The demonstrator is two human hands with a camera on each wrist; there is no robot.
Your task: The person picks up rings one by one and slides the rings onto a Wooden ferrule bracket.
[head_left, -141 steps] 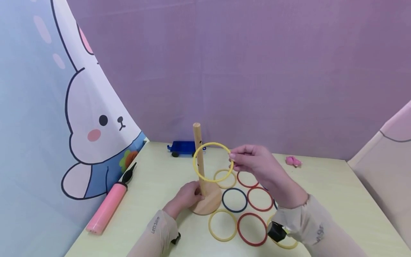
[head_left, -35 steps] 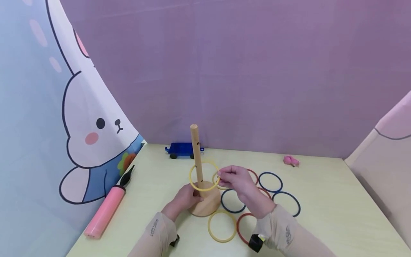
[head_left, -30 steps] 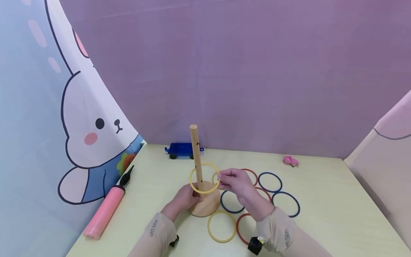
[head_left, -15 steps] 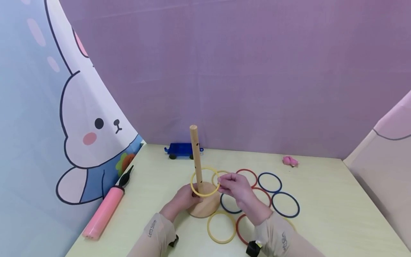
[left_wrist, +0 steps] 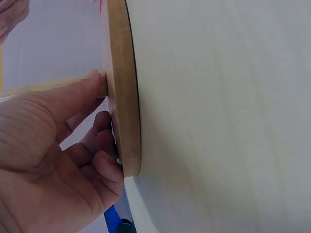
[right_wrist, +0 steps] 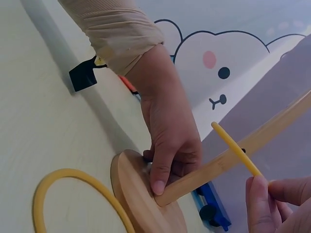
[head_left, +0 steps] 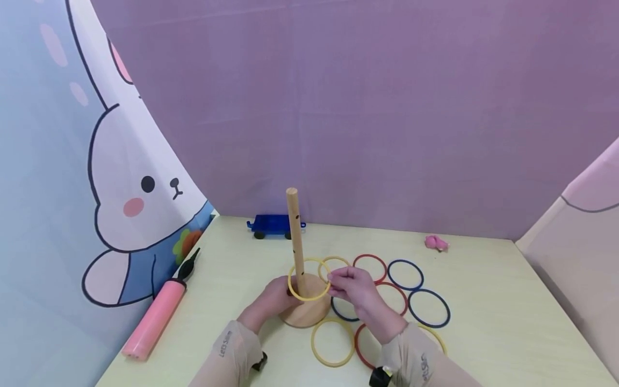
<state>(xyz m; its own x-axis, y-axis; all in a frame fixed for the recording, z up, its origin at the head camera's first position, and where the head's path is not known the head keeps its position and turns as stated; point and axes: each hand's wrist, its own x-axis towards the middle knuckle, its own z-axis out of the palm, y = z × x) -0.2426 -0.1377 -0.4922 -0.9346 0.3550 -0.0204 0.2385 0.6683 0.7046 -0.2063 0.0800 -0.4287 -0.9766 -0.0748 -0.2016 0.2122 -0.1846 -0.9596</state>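
My left hand point(head_left: 272, 298) grips the foot of a wooden post point(head_left: 293, 220) that rises from a round wooden base point(head_left: 311, 313). In the right wrist view its thumb presses on the base point(right_wrist: 132, 187) beside the post. The left wrist view has the other fingers curled at the base's edge. My right hand point(head_left: 360, 293) pinches a thin yellow ring point(head_left: 310, 299) at its right side between thumb and fingertips. The post stands inside the ring's loop, which hangs tilted low over the base. Dark spots mark the post.
Several loose rings lie right of the base, among them a red ring point(head_left: 369, 255), a dark blue ring point(head_left: 429, 327) and a yellow ring point(head_left: 332, 366). A blue toy wagon point(head_left: 271, 224) stands behind the post. A pink pump point(head_left: 156, 321) lies left, a small pink toy point(head_left: 436, 243) back right.
My right hand has brought the yellow ring down from near the post's upper half to just above the base. The left hand keeps its hold at the post's foot.
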